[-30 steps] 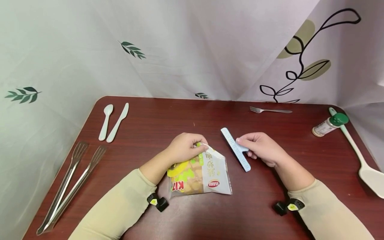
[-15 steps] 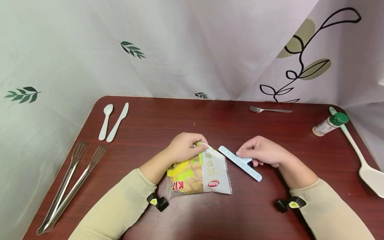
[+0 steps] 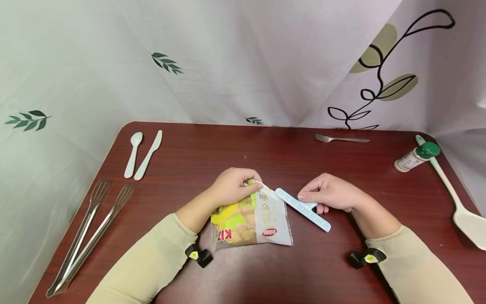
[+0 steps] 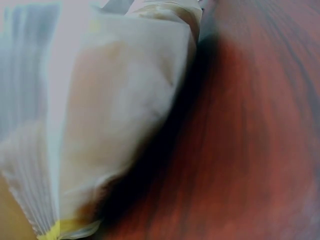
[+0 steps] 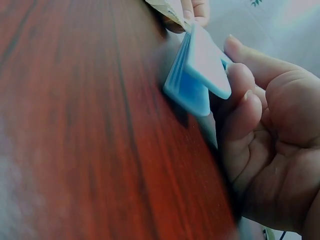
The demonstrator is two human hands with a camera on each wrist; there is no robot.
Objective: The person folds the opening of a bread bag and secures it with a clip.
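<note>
My left hand (image 3: pixel 237 185) grips the top edge of a snack bag (image 3: pixel 275 219), grey and printed with yellow and green, lying on the table. In the left wrist view the bag (image 4: pixel 115 110) is blurred and fills the left side. My right hand (image 3: pixel 330 193) pinches the handle of a light blue bag clip (image 3: pixel 303 210) between thumb and fingers. One end of the clip meets the bag's upper right corner in the head view. From the right wrist, the two bars of the clip (image 5: pixel 207 65) stand apart, close to the bag's edge (image 5: pixel 170 11).
On the left lie a white spoon (image 3: pixel 132 155), a white knife (image 3: pixel 149 155) and metal tongs (image 3: pixel 85 236). A fork (image 3: pixel 341 139) is at the back. To the right, a green-capped shaker (image 3: pixel 415 157) lies by a long-handled white turner (image 3: pixel 468 226).
My right hand has brought the clip down and turned it toward the bag's upper right corner, with a slight last shift left. My left hand and the bag have stayed in place.
</note>
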